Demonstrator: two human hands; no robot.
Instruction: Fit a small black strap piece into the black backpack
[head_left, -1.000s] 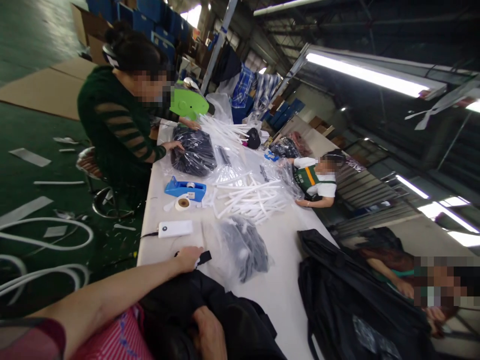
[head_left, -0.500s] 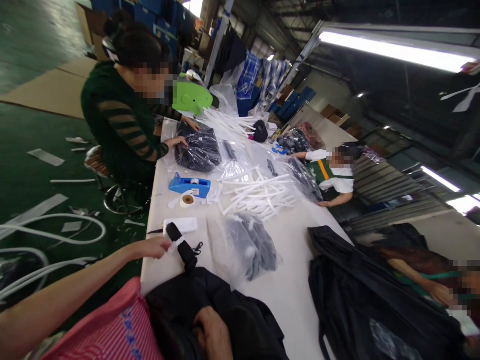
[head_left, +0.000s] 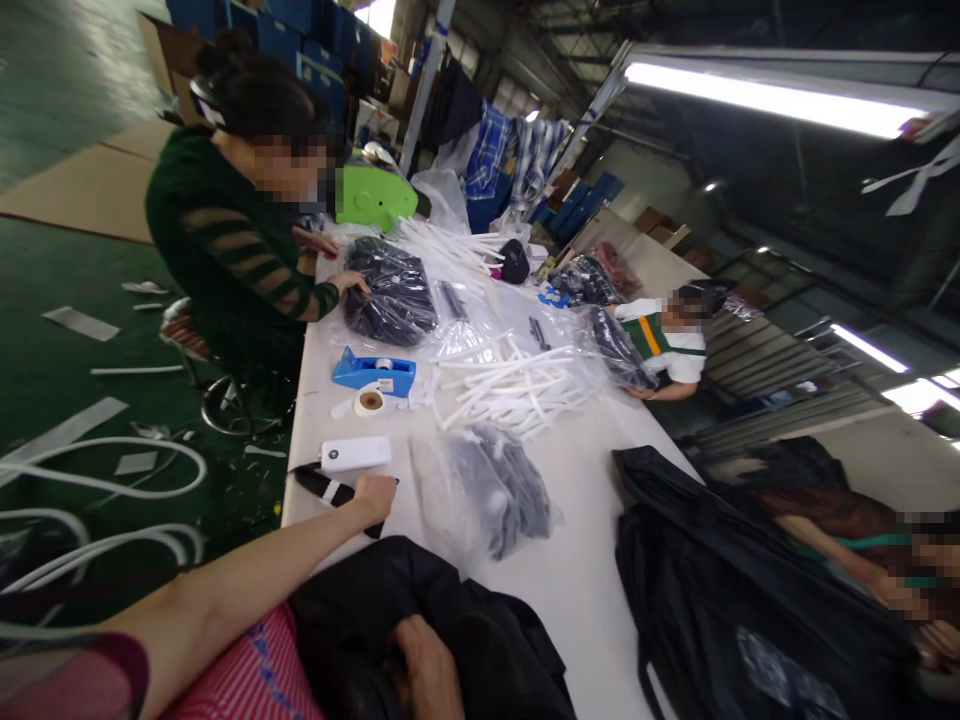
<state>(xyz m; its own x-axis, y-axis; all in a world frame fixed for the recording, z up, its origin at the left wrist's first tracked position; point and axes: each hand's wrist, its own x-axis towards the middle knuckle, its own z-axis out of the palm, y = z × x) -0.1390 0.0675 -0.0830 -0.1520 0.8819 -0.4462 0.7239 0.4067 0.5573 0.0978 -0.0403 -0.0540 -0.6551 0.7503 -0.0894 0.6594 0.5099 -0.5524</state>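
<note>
At the table's left edge my left hand [head_left: 375, 497] is closed over a black strap-like item [head_left: 327, 487] with a white band on it; the fingers are turned away and mostly hidden. Just beyond it lies a white rectangular device [head_left: 355, 453]. My right hand [head_left: 429, 665] rests at the bottom centre in the folds of a black garment [head_left: 495, 630], its fingers hidden by the cloth. A clear bag with dark grey cloth [head_left: 499, 490] lies to the right of my left hand.
The table [head_left: 570, 560] also holds a blue tape dispenser [head_left: 375, 372], a tape roll [head_left: 369, 402], white strips [head_left: 517, 385] and a bagged black item [head_left: 390, 292] under a person's hands. More black garments [head_left: 720, 590] lie at the right. Other people work around the table.
My left hand has moved right along the black item, which now lies lower and flatter, more to the left. The person at the left has drawn one hand back from the bagged item.
</note>
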